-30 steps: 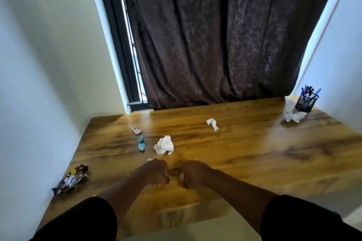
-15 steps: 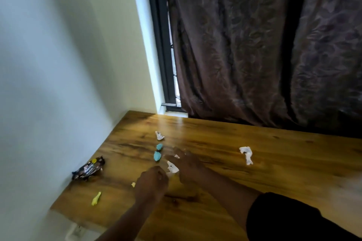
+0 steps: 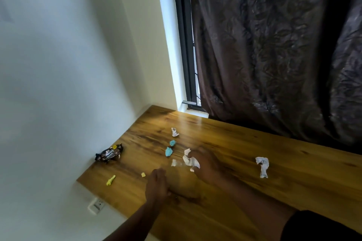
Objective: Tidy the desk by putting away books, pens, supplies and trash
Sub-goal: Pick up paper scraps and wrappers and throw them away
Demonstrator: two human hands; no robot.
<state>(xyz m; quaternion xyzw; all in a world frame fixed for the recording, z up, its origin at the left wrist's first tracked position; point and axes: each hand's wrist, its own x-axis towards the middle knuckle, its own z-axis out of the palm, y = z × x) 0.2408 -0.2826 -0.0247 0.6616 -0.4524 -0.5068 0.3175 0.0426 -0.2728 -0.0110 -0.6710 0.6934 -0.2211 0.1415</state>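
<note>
Scraps of trash lie on the wooden desk (image 3: 244, 191). My right hand (image 3: 205, 164) grips a crumpled white tissue (image 3: 189, 160) near the desk's middle left. My left hand (image 3: 156, 186) hovers just in front of it, blurred, with fingers loosely curled and nothing visible in it. Two blue crumpled bits (image 3: 168, 151) (image 3: 172, 143) and a small white wad (image 3: 175, 132) lie just beyond the tissue. Another white tissue (image 3: 262, 166) lies to the right. A dark snack wrapper (image 3: 109, 155) sits by the left wall. Yellow scraps (image 3: 110, 179) (image 3: 143, 174) lie near the desk's front left edge.
A white wall runs along the desk's left edge, with a wall socket (image 3: 96, 205) below the desk. A dark patterned curtain (image 3: 274, 55) hangs behind the desk, next to a black window frame (image 3: 186, 45).
The view has swung left; the pen holder is out of frame. My hands have separated, and my right hand has reached forward and closed on the white tissue.
</note>
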